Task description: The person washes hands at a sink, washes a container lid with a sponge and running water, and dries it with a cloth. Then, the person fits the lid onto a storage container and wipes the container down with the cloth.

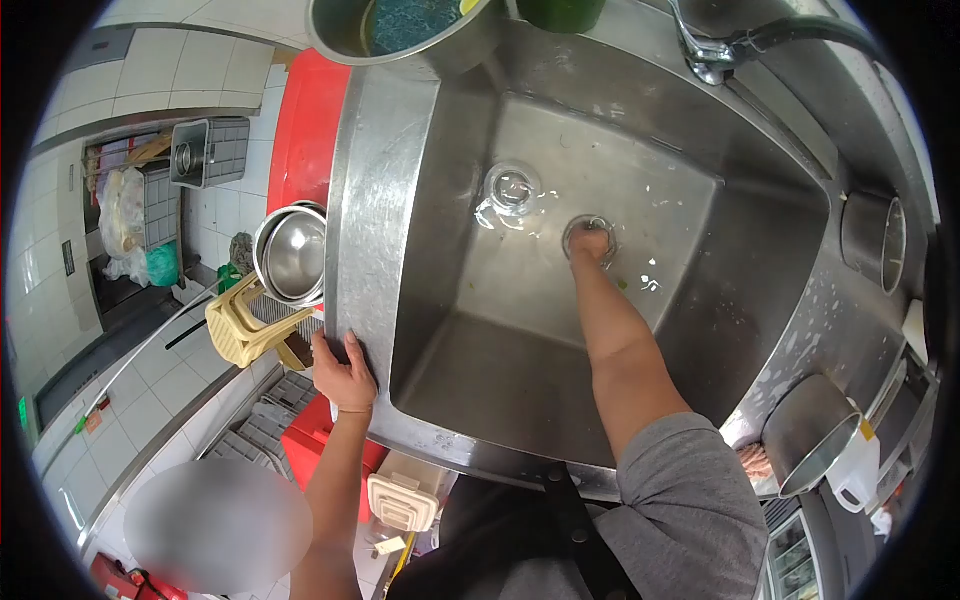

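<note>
A deep stainless steel sink [600,320] fills the middle of the view, with shallow water over its floor. My right hand [590,240] reaches down to a round drain fitting [606,262] in that floor. Its fingers point into the fitting and are hidden, so I cannot see what they hold. To the left of it shows a second round drain fitting [513,187], under rippling water. My left hand [345,378] rests against the sink's outer left edge, with thumb and forefinger apart and nothing visible in it.
A big steel pot [415,55] with blue-green contents stands at the sink's back left corner. The faucet [715,55] is at the back right. Steel bowls [296,258] and a cream stool [235,325] are at left. Another pot [815,430] and a white jug [853,468] stand right.
</note>
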### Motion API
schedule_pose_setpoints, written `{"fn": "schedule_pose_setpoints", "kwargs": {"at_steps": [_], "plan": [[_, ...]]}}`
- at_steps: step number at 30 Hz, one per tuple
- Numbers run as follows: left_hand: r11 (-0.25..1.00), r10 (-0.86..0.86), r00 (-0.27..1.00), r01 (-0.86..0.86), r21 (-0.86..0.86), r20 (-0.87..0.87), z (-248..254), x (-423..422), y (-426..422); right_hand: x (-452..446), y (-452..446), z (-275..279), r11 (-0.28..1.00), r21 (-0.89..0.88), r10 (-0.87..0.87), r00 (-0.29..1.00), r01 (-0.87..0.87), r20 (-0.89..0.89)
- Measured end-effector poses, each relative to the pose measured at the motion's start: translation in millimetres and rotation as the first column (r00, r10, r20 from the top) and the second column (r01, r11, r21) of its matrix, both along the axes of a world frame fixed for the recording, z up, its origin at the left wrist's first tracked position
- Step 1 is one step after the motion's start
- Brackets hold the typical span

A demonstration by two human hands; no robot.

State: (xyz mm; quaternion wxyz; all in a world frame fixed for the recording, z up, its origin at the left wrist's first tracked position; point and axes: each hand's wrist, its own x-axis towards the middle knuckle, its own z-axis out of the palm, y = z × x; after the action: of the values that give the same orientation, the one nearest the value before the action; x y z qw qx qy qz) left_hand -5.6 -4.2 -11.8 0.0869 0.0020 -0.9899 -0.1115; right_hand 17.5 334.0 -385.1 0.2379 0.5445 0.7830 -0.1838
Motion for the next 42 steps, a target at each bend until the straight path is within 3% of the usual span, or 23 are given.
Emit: {"fn": "schedule_pose_setpoints", "kwargs": {"at_steps": [1,2,5,9,11,15,17,19,21,23,25,27,28,30,31,32,33,35,37,39,40,41,42], "plan": [[1.0,-0.002,1.0,0.002,0.003,0.003,1,1,-1,-2,-4,11,0.931,-0.032,-0.365,0.926,0.364,-0.097],[1.0,0.009,0.999,-0.01,0.012,0.033,2,1,-1,-3,-7,24,0.734,-0.098,-0.677,0.714,0.672,-0.178],[1.0,0.012,0.999,-0.013,0.022,0.049,-2,0,-4,9,-12,18,0.849,-0.099,-0.526,0.817,0.519,-0.236],[0.996,0.057,0.992,-0.064,0.062,0.111,4,2,0,30,7,-52,0.845,-0.189,-0.534,0.815,0.501,-0.224],[0.997,0.05,0.993,-0.056,0.058,0.106,3,2,-3,35,29,-86,0.553,-0.6,-0.812,0.537,0.579,-0.23],[0.998,0.067,0.99,-0.069,0.006,0.125,5,2,-3,14,47,75,0.568,-0.756,-0.746,0.59,0.324,-0.308],[0.995,0.103,0.981,-0.104,-0.002,0.164,8,3,-1,15,61,135,0.571,-0.774,-0.795,0.422,0.274,-0.437],[0.999,0.017,0.999,-0.018,0.03,0.032,11,4,4,21,87,192,0.648,-0.734,-0.746,0.362,0.204,-0.559],[0.998,0.061,0.995,-0.059,-0.024,0.08,11,6,2,30,116,270,0.861,-0.505,-0.509,0.114,0.062,-0.853],[0.999,0.046,0.999,-0.046,-0.01,0.012,8,6,2,37,157,354,0.964,-0.143,-0.131,-0.069,0.223,-0.989],[0.993,0.112,0.973,-0.118,0.014,0.202,24,6,9,50,197,453,0.85,0.2,0.171,0.105,0.487,-0.98],[0.998,0.048,0.994,-0.052,0.038,0.094,20,8,7,54,241,504,0.781,0.25,0.367,-0.098,0.572,-0.925],[0.999,0.04,0.996,-0.042,0.023,0.083,19,9,7,56,269,508,0.767,0.259,0.383,-0.095,0.587,-0.919],[1.0,0.022,0.998,-0.023,0.017,0.065,24,10,8,61,314,494,0.692,0.396,0.366,0.18,0.604,-0.913],[0.997,0.071,0.978,-0.072,-0.004,0.195,29,9,9,66,314,486,0.681,0.398,0.376,0.174,0.614,-0.91],[0.992,0.126,0.94,-0.121,-0.033,0.317,34,7,10,66,309,476,0.543,0.624,0.519,0.36,0.562,-0.775],[0.992,0.125,0.944,-0.124,-0.024,0.306,31,6,8,63,300,467,0.374,0.805,0.617,0.524,0.461,-0.587],[0.995,0.098,0.979,-0.09,-0.054,0.18,19,9,1,58,252,450,0.76,0.563,0.523,0.208,0.324,-0.826],[0.99,0.139,0.962,-0.129,-0.056,0.237,25,8,6,50,204,418,0.996,0.089,0.089,0.082,-0.004,-0.993],[0.996,0.093,0.982,-0.091,-0.023,0.165,21,11,2,42,169,386,0.979,-0.172,-0.119,0.368,-0.113,-0.922],[0.995,0.099,0.97,-0.102,0.0,0.223,29,11,6,37,158,386,0.974,-0.194,-0.138,0.367,-0.118,-0.92],[0.992,0.077,0.988,-0.089,0.087,0.135,23,11,3,33,148,384,0.967,-0.187,-0.067,0.537,-0.172,-0.841],[0.967,0.086,0.971,-0.135,0.216,0.224,26,9,4,38,130,378,0.954,-0.2,0.009,0.686,-0.224,-0.727]]}}
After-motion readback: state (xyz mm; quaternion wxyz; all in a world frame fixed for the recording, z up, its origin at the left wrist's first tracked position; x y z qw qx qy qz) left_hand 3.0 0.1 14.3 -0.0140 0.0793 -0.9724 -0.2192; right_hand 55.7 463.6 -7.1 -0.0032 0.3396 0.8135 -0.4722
